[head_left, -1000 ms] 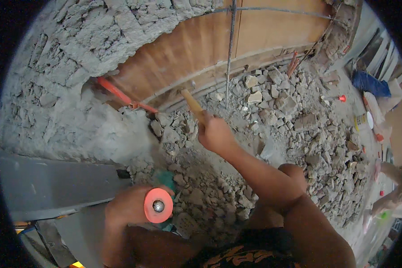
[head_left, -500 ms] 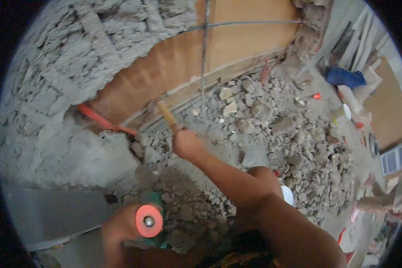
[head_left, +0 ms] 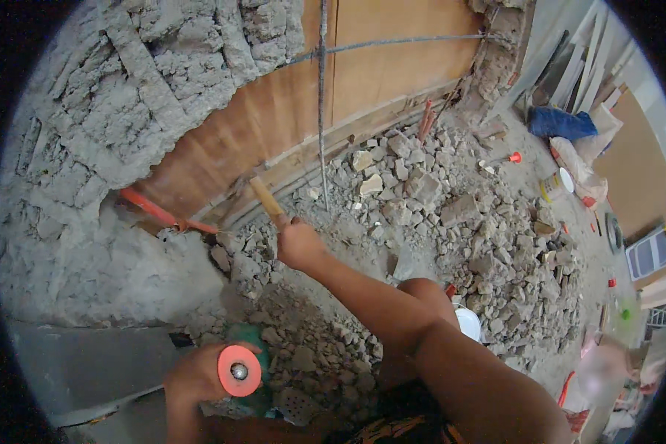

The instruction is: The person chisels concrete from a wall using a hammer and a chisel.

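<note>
In the head view, my left hand [head_left: 196, 374] is closed on a chisel [head_left: 238, 370], seen end-on with its pink round guard and metal striking cap, above a green thing I cannot make out. Higher up, my right hand [head_left: 300, 244] grips the wooden handle of a hammer [head_left: 266, 196]; its head is indistinct against the wooden panel [head_left: 392, 74]. Beside them is a rough, broken grey wall [head_left: 111, 89] with exposed rebar [head_left: 323, 111] crossing the panel and an orange conduit [head_left: 155, 207] along the broken edge.
Broken rubble [head_left: 488, 259] covers the floor. A white bucket [head_left: 468, 324] is by my knee. At right lie a yellow-labelled tub [head_left: 559, 185], blue cloth [head_left: 559, 120], sacks [head_left: 581, 174], leaning strips [head_left: 577, 66] and a board [head_left: 636, 155]. A grey ledge [head_left: 81, 362] is lower left.
The view has swung toward the right side of the room. My right hand with the hammer has moved left and lower in the picture, as has my left hand with the chisel.
</note>
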Action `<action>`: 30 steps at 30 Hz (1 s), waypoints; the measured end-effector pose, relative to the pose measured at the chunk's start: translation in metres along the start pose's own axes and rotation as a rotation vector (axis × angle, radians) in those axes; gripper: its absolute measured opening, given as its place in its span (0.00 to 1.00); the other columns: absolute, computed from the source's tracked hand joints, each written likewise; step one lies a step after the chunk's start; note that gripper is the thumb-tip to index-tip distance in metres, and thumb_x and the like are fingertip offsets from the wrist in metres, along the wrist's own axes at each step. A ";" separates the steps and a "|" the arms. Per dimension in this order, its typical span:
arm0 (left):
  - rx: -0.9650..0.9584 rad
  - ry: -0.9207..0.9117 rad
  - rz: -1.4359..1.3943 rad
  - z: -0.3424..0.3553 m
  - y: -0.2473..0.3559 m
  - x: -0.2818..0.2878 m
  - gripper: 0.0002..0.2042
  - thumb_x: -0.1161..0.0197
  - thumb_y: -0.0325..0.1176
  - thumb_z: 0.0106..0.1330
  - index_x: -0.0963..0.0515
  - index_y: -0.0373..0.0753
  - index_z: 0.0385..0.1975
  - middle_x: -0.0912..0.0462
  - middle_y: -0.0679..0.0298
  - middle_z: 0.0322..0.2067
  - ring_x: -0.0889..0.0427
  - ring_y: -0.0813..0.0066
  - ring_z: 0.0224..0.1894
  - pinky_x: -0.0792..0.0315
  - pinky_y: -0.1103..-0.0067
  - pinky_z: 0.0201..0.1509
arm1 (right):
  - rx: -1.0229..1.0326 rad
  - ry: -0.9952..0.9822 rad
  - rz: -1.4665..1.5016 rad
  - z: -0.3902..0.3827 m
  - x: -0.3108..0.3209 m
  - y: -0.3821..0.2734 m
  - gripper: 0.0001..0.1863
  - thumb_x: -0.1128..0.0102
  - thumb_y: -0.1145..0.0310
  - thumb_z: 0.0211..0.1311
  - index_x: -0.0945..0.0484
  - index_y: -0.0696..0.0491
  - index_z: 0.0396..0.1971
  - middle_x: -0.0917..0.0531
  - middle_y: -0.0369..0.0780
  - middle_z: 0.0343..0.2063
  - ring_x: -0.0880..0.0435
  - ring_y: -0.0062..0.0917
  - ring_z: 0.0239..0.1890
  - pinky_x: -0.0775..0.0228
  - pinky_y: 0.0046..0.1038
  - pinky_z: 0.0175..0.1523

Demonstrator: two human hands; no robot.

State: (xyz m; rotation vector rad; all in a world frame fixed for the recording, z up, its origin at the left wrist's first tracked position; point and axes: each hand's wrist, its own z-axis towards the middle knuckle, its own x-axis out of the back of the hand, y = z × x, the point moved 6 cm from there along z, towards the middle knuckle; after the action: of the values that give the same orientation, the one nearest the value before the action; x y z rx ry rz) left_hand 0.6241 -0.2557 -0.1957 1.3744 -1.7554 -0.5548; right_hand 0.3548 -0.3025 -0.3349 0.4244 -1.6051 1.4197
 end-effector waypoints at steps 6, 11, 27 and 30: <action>0.068 0.073 0.142 -0.015 0.005 -0.005 0.30 0.25 0.39 0.47 0.24 0.41 0.54 0.18 0.60 0.49 0.18 0.69 0.49 0.25 0.72 0.55 | -0.030 0.002 0.042 -0.004 -0.009 -0.013 0.25 0.43 0.72 0.53 0.34 0.59 0.53 0.20 0.56 0.33 0.17 0.50 0.35 0.23 0.48 0.40; -0.034 0.226 0.299 0.003 0.017 -0.011 0.20 0.29 0.36 0.51 0.21 0.40 0.45 0.17 0.56 0.40 0.18 0.57 0.42 0.24 0.68 0.47 | 0.069 -0.062 0.036 0.013 -0.066 0.098 0.15 0.42 0.70 0.53 0.27 0.59 0.40 0.18 0.53 0.33 0.16 0.45 0.33 0.23 0.45 0.37; -0.345 0.722 0.197 -0.025 0.041 0.041 0.17 0.32 0.25 0.51 0.25 0.39 0.42 0.22 0.62 0.42 0.24 0.61 0.54 0.47 0.64 0.75 | -0.307 -0.457 1.006 -0.103 -0.014 -0.016 0.06 0.38 0.72 0.58 0.26 0.55 0.26 0.27 0.35 0.14 0.29 0.20 0.12 0.39 0.25 0.16; -0.546 0.864 0.388 -0.026 0.047 0.049 0.17 0.31 0.27 0.50 0.26 0.38 0.40 0.22 0.63 0.40 0.23 0.63 0.53 0.47 0.64 0.74 | 0.029 -0.225 1.087 -0.092 0.013 -0.021 0.07 0.36 0.71 0.59 0.26 0.54 0.31 0.24 0.33 0.21 0.24 0.17 0.24 0.31 0.24 0.29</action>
State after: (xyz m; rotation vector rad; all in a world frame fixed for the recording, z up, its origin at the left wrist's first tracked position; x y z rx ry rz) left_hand 0.6148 -0.2837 -0.1296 0.6857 -1.0023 -0.1479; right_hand 0.4007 -0.2203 -0.3208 -0.3788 -2.1213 2.2261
